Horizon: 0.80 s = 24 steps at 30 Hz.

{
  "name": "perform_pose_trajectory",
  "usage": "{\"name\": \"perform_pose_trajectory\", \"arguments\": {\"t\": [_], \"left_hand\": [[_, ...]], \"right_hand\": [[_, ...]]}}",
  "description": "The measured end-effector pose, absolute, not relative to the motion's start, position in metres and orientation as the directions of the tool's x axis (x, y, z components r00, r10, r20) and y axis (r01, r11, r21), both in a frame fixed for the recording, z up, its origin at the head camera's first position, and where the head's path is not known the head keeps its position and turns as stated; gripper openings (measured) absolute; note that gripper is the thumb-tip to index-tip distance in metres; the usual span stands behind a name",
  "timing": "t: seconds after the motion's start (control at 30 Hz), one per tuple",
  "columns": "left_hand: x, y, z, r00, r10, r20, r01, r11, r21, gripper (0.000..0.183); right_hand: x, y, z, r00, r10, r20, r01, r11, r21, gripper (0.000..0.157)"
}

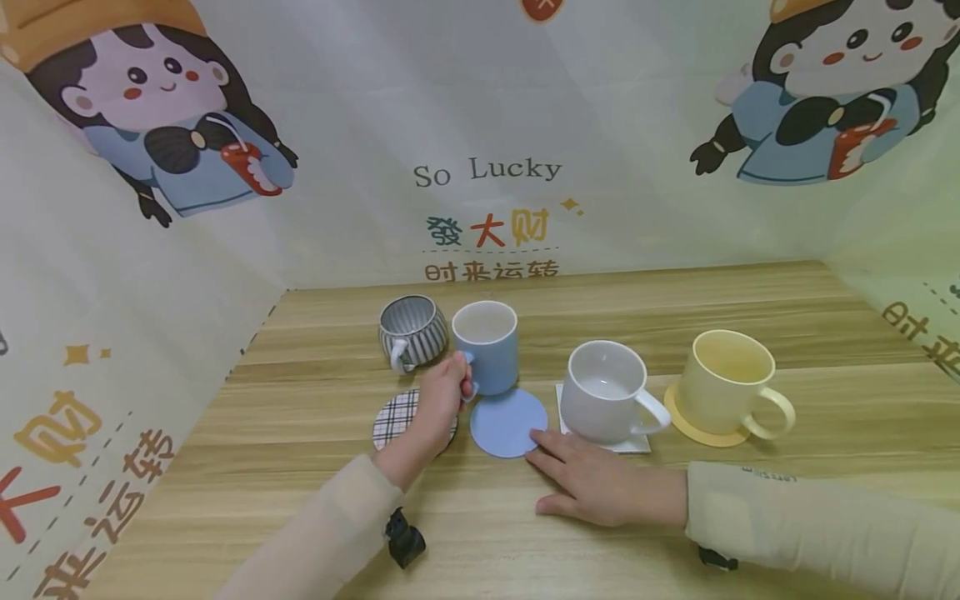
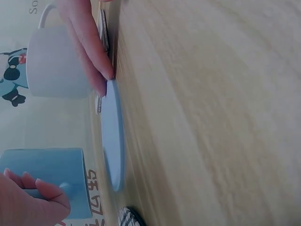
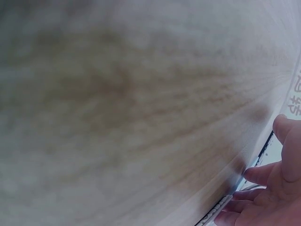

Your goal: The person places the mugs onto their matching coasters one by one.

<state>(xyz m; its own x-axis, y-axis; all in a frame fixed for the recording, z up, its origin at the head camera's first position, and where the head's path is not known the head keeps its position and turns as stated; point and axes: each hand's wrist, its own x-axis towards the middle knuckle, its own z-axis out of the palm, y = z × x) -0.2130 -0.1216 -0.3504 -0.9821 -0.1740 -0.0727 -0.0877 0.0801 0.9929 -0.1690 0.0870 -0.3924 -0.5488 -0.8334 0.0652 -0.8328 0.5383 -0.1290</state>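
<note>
My left hand [image 1: 433, 404] grips the handle of a light blue mug [image 1: 497, 358]. The mug is upright and, in the left wrist view, its base hangs above the table. Just in front of it lies a round blue coaster [image 1: 507, 425]. Straight fingers of my right hand [image 1: 609, 481] touch that coaster's right edge, palm down. Under my left wrist, a round plaid coaster [image 1: 395, 417] is partly hidden. To the right, a white mug [image 1: 603, 396] stands on a square white coaster [image 1: 633, 446], close behind my right hand.
A grey striped cup [image 1: 412, 333] stands behind the plaid coaster, left of the blue mug. At the right, a yellow mug [image 1: 723, 387] sits on a round yellow coaster [image 1: 701, 433]. A printed cloth [image 1: 480, 108] walls in the wooden table [image 1: 315, 483].
</note>
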Motion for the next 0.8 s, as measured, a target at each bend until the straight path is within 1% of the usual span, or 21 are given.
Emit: {"name": "perform_pose_trajectory", "arguments": {"t": [0.43,0.8], "left_hand": [[-0.201,-0.122,-0.351,-0.982,-0.165,-0.096,-0.115,0.109,0.987,0.034],[-0.193,-0.122,-0.354,-0.983,-0.148,-0.112,-0.127,0.100,0.987,0.035]], "right_hand": [[-0.170,0.086,-0.394,-0.577,-0.814,0.065,-0.811,0.562,-0.161,0.060],[-0.170,0.086,-0.394,-0.565,-0.820,0.089,-0.823,0.553,-0.128,0.059]]}}
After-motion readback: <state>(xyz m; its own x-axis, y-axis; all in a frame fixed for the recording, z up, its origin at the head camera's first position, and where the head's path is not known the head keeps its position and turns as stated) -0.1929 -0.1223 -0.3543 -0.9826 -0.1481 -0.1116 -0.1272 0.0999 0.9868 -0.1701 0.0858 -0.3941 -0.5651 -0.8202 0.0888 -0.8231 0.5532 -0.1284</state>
